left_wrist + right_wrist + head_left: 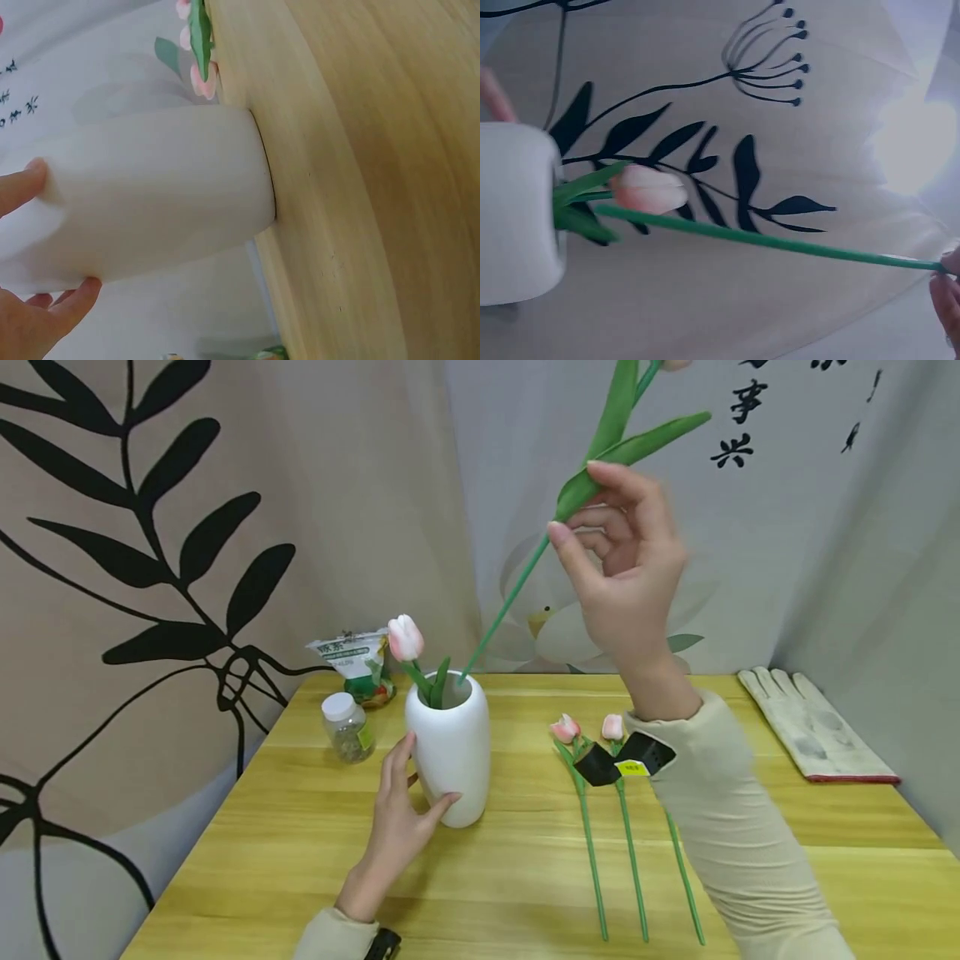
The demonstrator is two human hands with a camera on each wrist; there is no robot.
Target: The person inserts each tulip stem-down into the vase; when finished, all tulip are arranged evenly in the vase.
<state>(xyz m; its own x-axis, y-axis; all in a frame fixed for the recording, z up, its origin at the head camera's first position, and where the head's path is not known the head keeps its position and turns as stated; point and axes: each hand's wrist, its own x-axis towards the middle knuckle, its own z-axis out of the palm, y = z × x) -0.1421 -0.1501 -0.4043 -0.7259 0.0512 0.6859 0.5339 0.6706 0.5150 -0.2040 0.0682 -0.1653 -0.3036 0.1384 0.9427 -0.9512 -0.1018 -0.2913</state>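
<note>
A white vase point(457, 760) stands upright on the table, with one pink tulip point(406, 638) in it. My left hand point(401, 827) holds the vase's lower side, thumb at the front and fingers on its left; in the left wrist view, the thumb and fingers touch opposite sides. High above the table, my right hand point(630, 568) pinches a second tulip point(513, 592) by its stem and leaves. That tilted stem has its lower end inside the vase mouth, while its bloom is mostly cut off by the top edge. In the right wrist view, the stem point(780, 241) slants toward the vase.
Several tulips point(624, 835) lie side by side right of the vase, one partly hidden by my right sleeve. Left of the vase are a white-capped jar point(347, 731) and a printed bag point(360, 664). White gloves point(817, 727) lie at the table's right edge.
</note>
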